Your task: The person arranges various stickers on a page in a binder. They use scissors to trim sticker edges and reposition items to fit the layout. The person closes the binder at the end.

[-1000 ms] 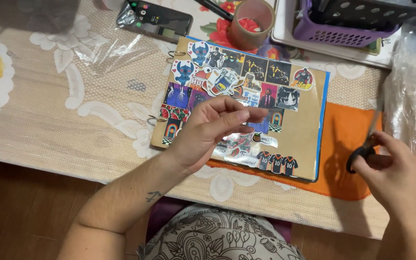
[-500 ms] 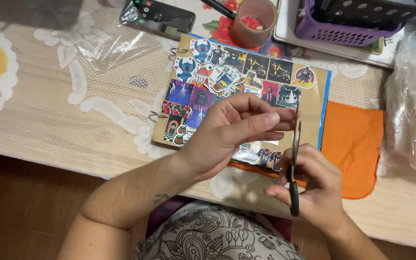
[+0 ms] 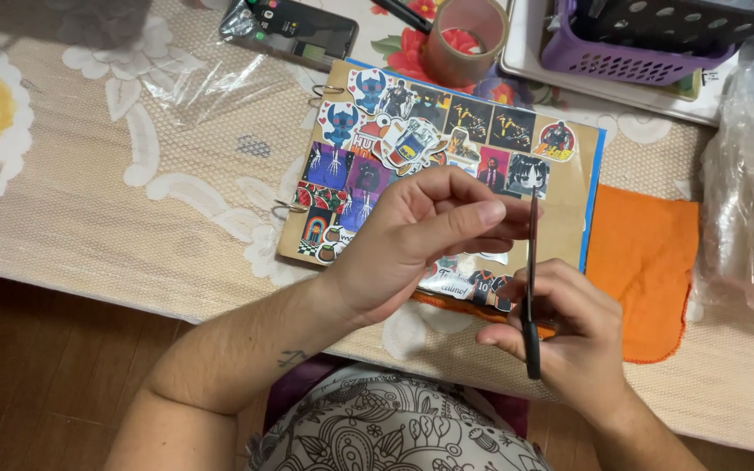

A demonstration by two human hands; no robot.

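Black-handled scissors point(image 3: 531, 288) are clamped in the right hand point(image 3: 569, 336), blades upright, beside the closed fingertips of the left hand point(image 3: 421, 240), above the brown sticker-covered ring-bound album point(image 3: 447, 166) near the table's front edge.

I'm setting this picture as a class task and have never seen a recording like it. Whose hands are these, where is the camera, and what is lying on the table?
There is no machine here: a person wears a camera on the head, so you look down at their own two bare hands. The left hand is curled above a brown ring-bound book covered in colourful stickers; what its fingertips pinch is too small to tell. The right hand holds black scissors upright, seen edge-on, beside the left fingertips. The book lies on a table with a beige flowered cloth. Around it: an orange cloth, a roll of brown tape, a dark phone, a purple basket, and clear plastic wrap.
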